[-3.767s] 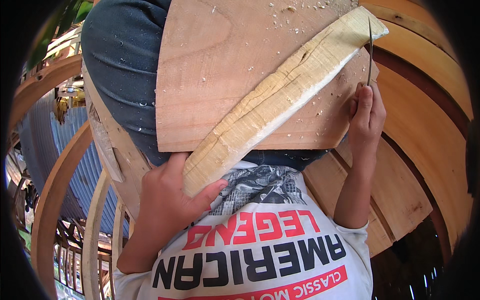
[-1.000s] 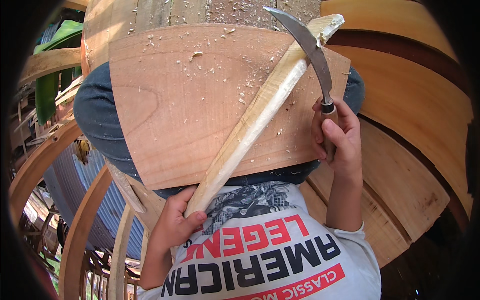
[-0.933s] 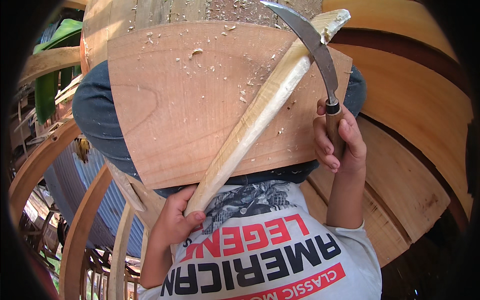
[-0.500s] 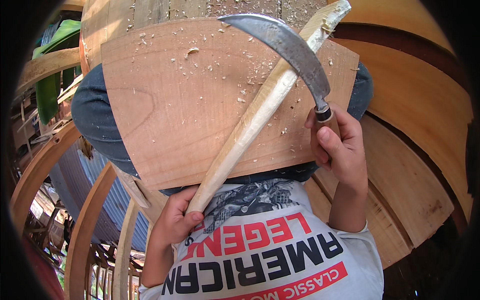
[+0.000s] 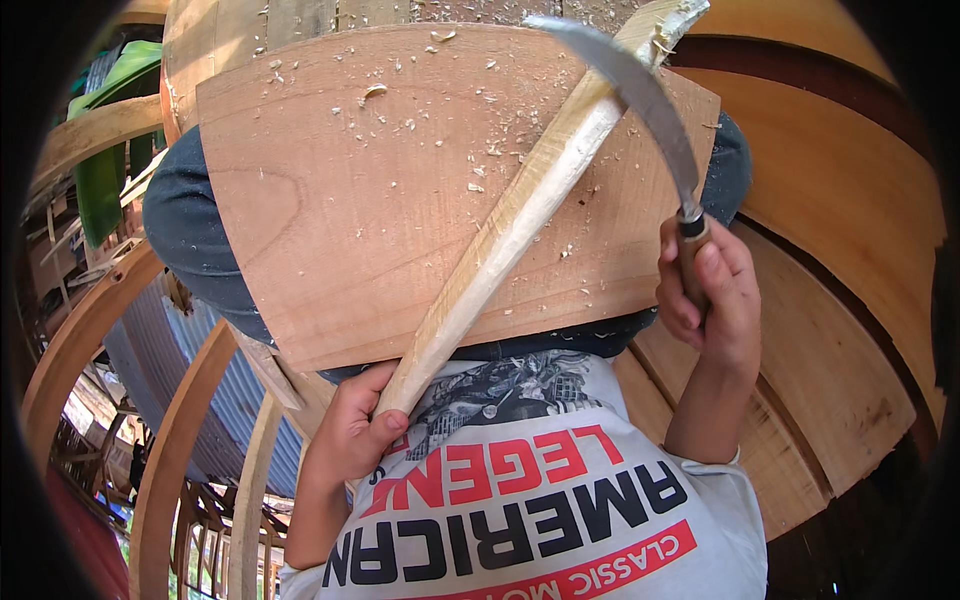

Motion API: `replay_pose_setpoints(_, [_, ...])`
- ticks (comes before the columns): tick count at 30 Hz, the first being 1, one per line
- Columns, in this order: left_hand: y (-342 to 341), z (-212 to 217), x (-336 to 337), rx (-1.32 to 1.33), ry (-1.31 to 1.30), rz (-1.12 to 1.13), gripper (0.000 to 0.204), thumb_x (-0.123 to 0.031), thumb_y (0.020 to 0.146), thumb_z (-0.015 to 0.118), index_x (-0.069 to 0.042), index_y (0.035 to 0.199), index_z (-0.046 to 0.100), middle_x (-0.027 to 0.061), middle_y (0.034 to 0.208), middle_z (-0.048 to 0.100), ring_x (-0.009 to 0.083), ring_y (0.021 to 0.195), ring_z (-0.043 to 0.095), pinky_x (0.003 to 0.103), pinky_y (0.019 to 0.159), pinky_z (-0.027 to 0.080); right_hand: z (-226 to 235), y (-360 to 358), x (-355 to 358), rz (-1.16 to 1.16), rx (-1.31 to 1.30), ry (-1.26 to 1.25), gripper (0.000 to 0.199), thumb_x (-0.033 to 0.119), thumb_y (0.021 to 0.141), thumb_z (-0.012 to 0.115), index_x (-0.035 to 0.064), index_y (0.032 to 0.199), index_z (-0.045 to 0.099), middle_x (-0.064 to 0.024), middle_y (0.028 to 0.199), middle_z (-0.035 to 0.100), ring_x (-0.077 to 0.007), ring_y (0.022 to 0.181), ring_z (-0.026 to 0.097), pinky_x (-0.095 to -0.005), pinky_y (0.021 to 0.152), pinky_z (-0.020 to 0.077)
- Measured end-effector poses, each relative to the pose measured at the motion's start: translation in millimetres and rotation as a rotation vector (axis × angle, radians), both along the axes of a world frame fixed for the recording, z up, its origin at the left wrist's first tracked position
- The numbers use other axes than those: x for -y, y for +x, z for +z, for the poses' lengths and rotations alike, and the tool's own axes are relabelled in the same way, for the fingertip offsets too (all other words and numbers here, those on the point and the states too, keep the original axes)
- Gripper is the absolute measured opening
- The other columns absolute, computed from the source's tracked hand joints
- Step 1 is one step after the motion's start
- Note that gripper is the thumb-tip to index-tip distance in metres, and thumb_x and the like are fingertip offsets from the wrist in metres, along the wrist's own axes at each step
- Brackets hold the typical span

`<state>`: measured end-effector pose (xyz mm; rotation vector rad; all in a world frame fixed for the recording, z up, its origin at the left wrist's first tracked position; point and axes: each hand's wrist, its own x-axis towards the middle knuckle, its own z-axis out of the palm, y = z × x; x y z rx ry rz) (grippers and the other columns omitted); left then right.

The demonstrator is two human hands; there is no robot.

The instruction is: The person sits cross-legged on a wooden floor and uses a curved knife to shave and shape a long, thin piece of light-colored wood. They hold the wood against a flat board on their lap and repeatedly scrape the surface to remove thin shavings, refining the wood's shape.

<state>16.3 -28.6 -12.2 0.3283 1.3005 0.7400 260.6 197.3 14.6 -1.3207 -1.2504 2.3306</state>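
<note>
Both grips full. Left grip is closed around the near end of the stick, right by the shirt. Right grip is wrapped on the handle of the curved knife. Stick lies slantwise over the board, its ragged far end past the board's far edge. Board sits across the lap, knees out each side. Blade crosses the stick near that far end; touching or just above, can't tell, tip blurred.

Risks, my call: stick is hand-held at one end only, so a hard cut far up could roll or swing it. Edge could dig too deep if it catches the ragged grain, or skate off the pale face if the angle goes shallow. Too much force toward the body could run the blade at left grip or shirt. Loose chips could let the stick slide; board, no clamp showing, could shift if a knee moves.
</note>
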Motion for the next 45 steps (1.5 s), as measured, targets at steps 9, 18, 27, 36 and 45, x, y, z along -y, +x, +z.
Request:
replay_pose_setpoints(9, [2,-1,2,0.045,0.036,0.022,0.076,-0.071,0.080,0.053,0.003,0.094,0.053,-0.0014,0.056,0.043,0.0049,0.042,0.038,0.019,0.041,0.032,-4,2,6,0.299,-0.055,0.143,0.033,0.033,0.096,0.052,0.0007,0.097,0.058,0.0045,0.054,0.043,-0.0002,0.039,0.031,-0.0161,0.035,0.0239])
replay_pose_setpoints(18, [-3,-6,15,0.034,0.029,-0.053,0.076,-0.063,0.083,0.055,0.006,0.115,0.056,-0.0025,0.066,0.051,0.0061,0.062,0.044,0.022,0.057,0.036,0,-9,10,-0.159,0.080,0.036,0.032,0.032,0.097,0.050,0.0002,0.096,0.057,0.0041,0.051,0.040,-0.0012,0.037,0.030,-0.0163,0.034,0.0247])
replay_pose_setpoints(27, [-3,-7,14,0.024,0.040,-0.074,0.074,-0.061,0.084,0.055,0.007,0.113,0.056,0.0014,0.073,0.055,0.0078,0.069,0.048,0.023,0.064,0.040,-12,-4,7,-0.178,0.168,0.280,0.022,0.024,0.094,0.058,0.0019,0.089,0.057,0.0050,0.054,0.044,-0.0004,0.041,0.034,-0.0174,0.036,0.0245])
replay_pose_setpoints(36, [-4,-7,10,0.041,0.049,-0.095,0.073,-0.060,0.086,0.054,0.007,0.115,0.055,0.0054,0.083,0.061,0.0108,0.080,0.054,0.025,0.073,0.043,-32,-23,31,-0.207,0.429,0.779,0.019,0.017,0.090,0.064,-0.0007,0.088,0.057,0.0053,0.070,0.050,-0.0033,0.067,0.041,-0.0186,0.058,0.0347])
replay_pose_setpoints(45, [-13,-5,7,0.124,-0.010,-0.164,0.075,-0.063,0.086,0.051,0.008,0.113,0.055,0.0038,0.076,0.059,0.0091,0.071,0.052,0.024,0.065,0.043,2,-4,2,0.292,0.138,0.303,0.024,0.020,0.087,0.068,-0.0015,0.093,0.059,0.0016,0.072,0.056,-0.0048,0.068,0.047,-0.0199,0.060,0.0381])
